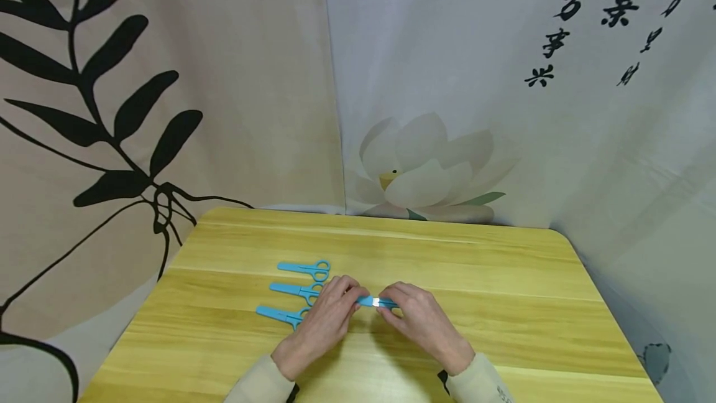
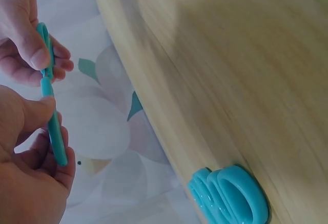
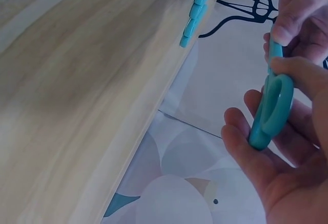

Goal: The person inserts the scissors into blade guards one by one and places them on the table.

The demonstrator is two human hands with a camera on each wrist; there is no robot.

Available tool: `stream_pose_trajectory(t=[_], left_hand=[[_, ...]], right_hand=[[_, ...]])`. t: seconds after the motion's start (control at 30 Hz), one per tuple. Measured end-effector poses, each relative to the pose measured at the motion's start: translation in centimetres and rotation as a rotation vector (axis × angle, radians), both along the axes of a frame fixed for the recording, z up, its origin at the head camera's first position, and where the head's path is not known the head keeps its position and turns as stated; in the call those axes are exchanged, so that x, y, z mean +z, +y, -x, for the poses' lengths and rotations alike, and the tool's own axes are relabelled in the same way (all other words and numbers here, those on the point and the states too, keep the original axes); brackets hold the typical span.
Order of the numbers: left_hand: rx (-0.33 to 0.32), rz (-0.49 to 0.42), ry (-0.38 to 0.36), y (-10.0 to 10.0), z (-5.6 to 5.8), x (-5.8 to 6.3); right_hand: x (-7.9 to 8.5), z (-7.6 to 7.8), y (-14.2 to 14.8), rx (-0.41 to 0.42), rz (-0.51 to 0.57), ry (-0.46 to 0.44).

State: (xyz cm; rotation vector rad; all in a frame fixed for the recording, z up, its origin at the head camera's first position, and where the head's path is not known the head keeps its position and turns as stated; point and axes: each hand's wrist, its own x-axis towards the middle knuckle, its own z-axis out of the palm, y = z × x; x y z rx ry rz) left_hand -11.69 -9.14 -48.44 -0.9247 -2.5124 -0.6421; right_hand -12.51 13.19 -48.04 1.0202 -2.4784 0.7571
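Observation:
Both hands hold one pair of blue scissors above the table. My left hand [image 1: 332, 311] pinches the blue blade cover [image 2: 56, 137] between thumb and fingers. At the other end, my right hand [image 1: 419, 316] grips the scissors [image 3: 277, 106] by the finger loops, thumb on top. Between cover and handles a short bright stretch of blade [image 1: 376, 301] shows in the head view. To the left of my left hand lie three more pairs of blue scissors, the far one [image 1: 302, 267], the middle one [image 1: 291, 290] and the near one [image 1: 279, 314], their covered blades pointing left.
The wood-grain table [image 1: 503, 303] has rounded far corners. Behind it hangs a pale cloth backdrop [image 1: 268, 79] printed with dark leaves, a lotus and black characters. The three scissors lie in a column, loops toward the left hand, which partly covers the nearer ones.

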Motion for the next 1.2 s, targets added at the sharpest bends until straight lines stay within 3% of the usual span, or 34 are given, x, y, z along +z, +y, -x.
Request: stream_pose_trajectory(t=[0.57,0.8,1.2], left_hand=[[-0.021,0.013,0.008,0.09,-0.03,0.26],[-0.063,0.019,0.021,-0.04,0.08,0.21],[-0.072,0.037,-0.011,-0.07,0.09,0.14]], right_hand=[[-0.01,0.05,-0.28,0.018,0.014,0.004],[-0.23,0.1,-0.42,0.034,0.021,0.01],[-0.55,0.15,-0.54,0.022,0.023,0.057]])
